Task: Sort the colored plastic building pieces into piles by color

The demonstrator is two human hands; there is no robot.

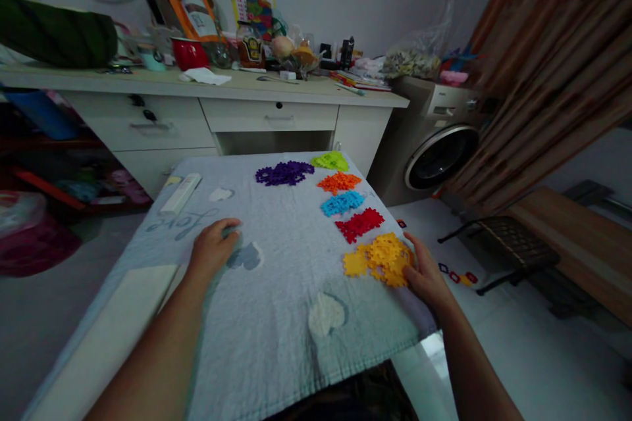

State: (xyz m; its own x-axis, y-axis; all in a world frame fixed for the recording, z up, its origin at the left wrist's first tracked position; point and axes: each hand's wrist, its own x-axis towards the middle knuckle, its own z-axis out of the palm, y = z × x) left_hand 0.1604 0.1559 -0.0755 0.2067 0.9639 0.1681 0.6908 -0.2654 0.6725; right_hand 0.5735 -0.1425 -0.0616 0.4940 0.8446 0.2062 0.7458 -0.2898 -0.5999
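Note:
On the cloth-covered table (281,237), a heap of yellow notched plastic building pieces (380,258) lies near the right edge. My right hand (427,273) grips the heap's right side, thumb in front and fingers behind. Beyond it, smaller piles run away from me: red pieces (359,224), blue pieces (342,203), orange pieces (339,182) and lime-green pieces (330,160). Dark purple pieces (284,173) form a wider pile at the far middle. My left hand (214,247) rests on the cloth at left, thumb and fingers apart, holding nothing.
A long white strip (106,335) lies along the table's left side, with a white box (180,193) farther back. Behind stands a cluttered counter (237,87) with drawers. A washing machine (434,138) and a woven-seat stool (516,243) are at right.

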